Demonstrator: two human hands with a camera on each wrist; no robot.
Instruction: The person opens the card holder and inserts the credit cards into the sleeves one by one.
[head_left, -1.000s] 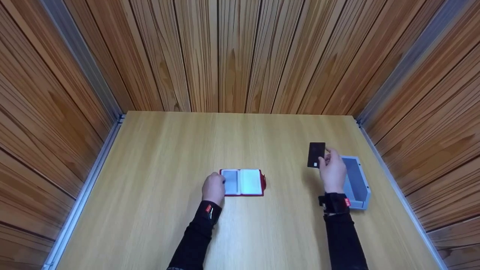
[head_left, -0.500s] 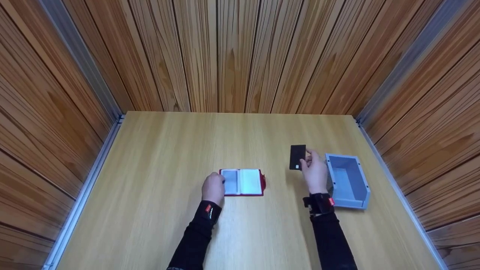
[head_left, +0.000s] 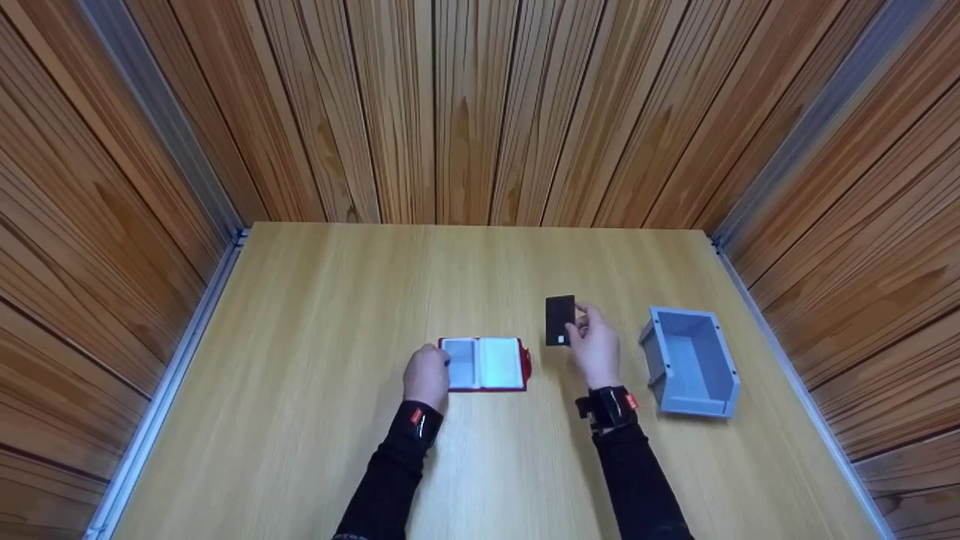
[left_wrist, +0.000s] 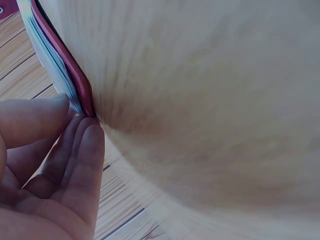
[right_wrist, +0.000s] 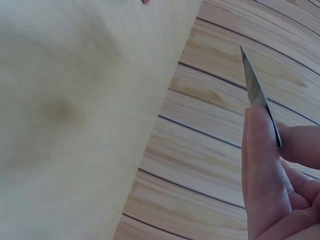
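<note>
A red card holder (head_left: 501, 364) with clear plastic sleeves lies spread flat near the middle of the table. My left hand (head_left: 426, 376) pinches its left edge; in the left wrist view, thumb and fingers meet at the corner of the red cover (left_wrist: 75, 75) and its stacked sleeves (left_wrist: 50, 55). To the right of the holder, my right hand (head_left: 595, 346) pinches a black card (head_left: 559, 319) with a small pale square near its lower end. The right wrist view shows that card (right_wrist: 256, 90) nearly edge-on between thumb and fingers, raised off the table.
A grey-blue plastic bin (head_left: 670, 375) stands on the right side of the wooden table (head_left: 330, 300), right of my right hand. Wood-panelled walls (head_left: 472, 112) enclose the table at the back and both sides, with metal rails (head_left: 176, 375) along the side edges.
My right hand has carried the black card leftward from beside the bin toward the card holder, uncovering the bin. The left hand and the holder have stayed put.
</note>
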